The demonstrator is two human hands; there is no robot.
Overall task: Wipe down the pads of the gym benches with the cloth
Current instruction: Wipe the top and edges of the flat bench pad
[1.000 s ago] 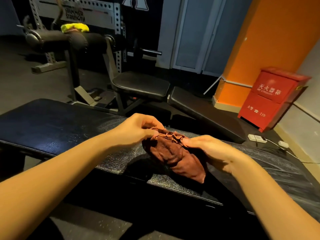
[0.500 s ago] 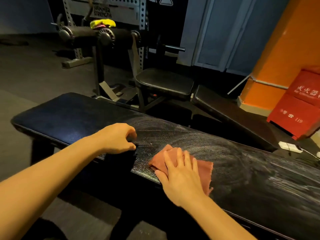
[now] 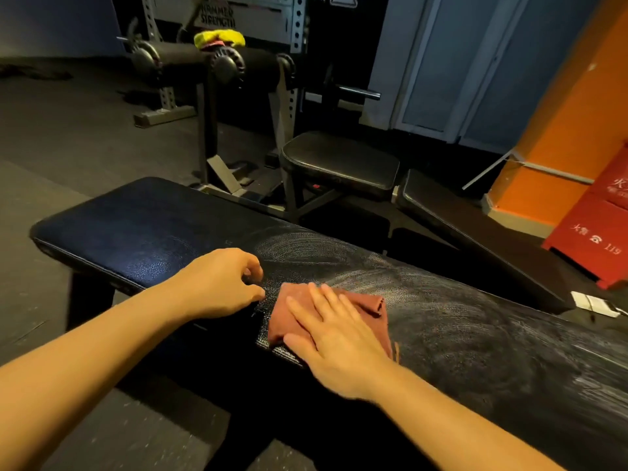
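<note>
Under my right grip (image 3: 334,338): a folded reddish-brown fabric cloth (image 3: 368,305) lies flat on the long black grained-vinyl padded worktop (image 3: 153,229), close to its near edge. Parts of the cloth show past my fingertips and beside my thumb.
Right grip: wide, with the fingers straight and spread. The palm presses the cloth down and nothing is pinched.
Left grip (image 3: 217,283): just left of the cloth and apart from it. The fingers are loosely curled and hold nothing. I cannot tell whether the fingertips touch the worktop.
Beyond and right of my right grip: pale swirled wipe streaks (image 3: 373,277) cover the worktop.
Left of my left grip: that end of the worktop is dark and glossy, and I see no streaks on it.
Step in hand: I judge this to be the wiping of this pad, with the cloth sitting where streaked vinyl meets unstreaked.
Next move: it calls for sliding the cloth leftward under a flat palm. My left grip would have to lift clear first. Steady pressure should keep the cloth from bunching or slipping off the near edge.
Far beyond both grips: a small black square seat pad (image 3: 339,161) and a long sloping black back pad (image 3: 458,226) show no streaks that I can make out. They probably remain to be wiped.
</note>
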